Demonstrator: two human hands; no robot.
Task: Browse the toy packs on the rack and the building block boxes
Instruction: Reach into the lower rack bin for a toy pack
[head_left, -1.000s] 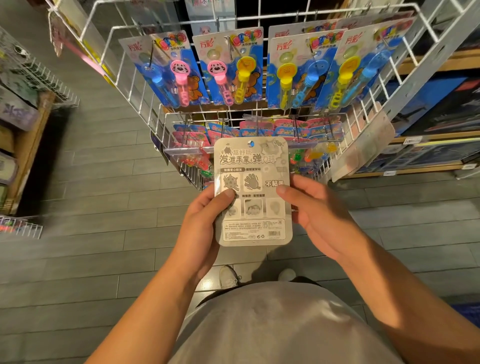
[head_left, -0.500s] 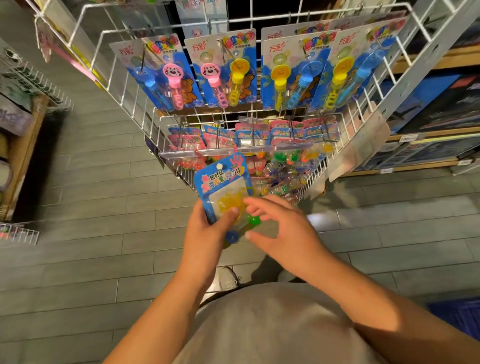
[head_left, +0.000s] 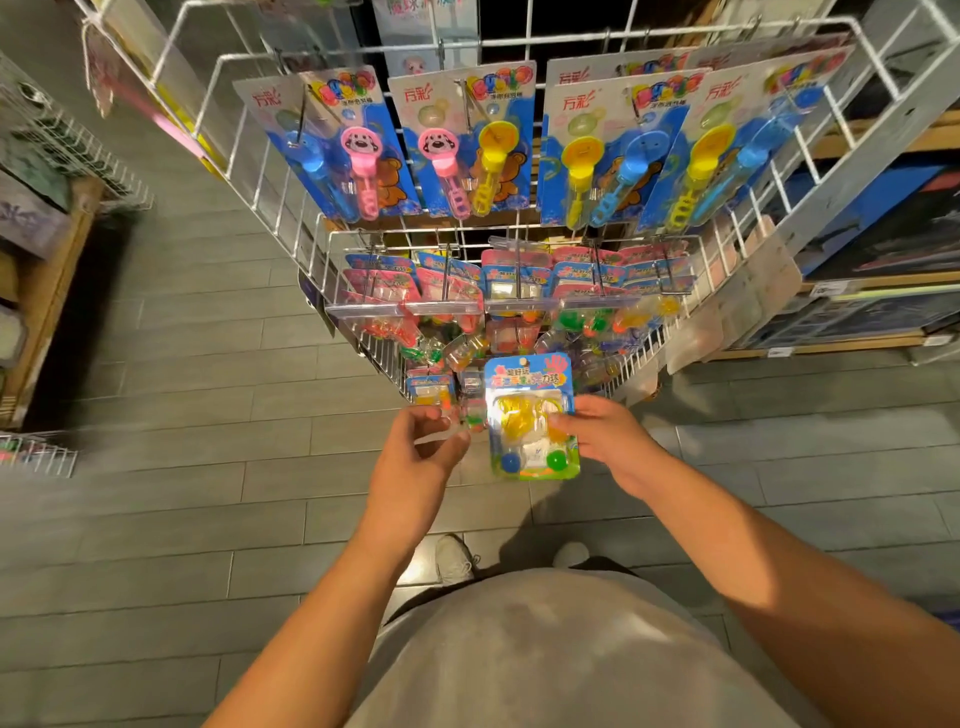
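I hold a blue toy pack (head_left: 524, 384) face up in front of the rack's lowest row; it shows a yellow sticky hand, a blue ball and a green ball. My right hand (head_left: 610, 441) pinches its right edge with thumb and fingers. Just left of the pack, my left hand (head_left: 418, 452) hovers with fingers loosely curled and nothing in its grip. The white wire rack (head_left: 244, 171) carries a top row of bubble wand packs (head_left: 467, 145) and a lower row of small blue and pink packs (head_left: 519, 283). Dark boxes (head_left: 883, 223) lie on the shelves at right.
More clear blister packs (head_left: 597, 325) hang crowded behind the held one. A wooden shelf (head_left: 49, 270) with a wire basket stands at the left. Grey tiled floor (head_left: 208, 493) stretches below, and my shoes (head_left: 454, 561) are close to the rack's foot.
The pack was turned from its grey back to its coloured front and passed from my left hand to my right. My left hand let go and drew slightly left.
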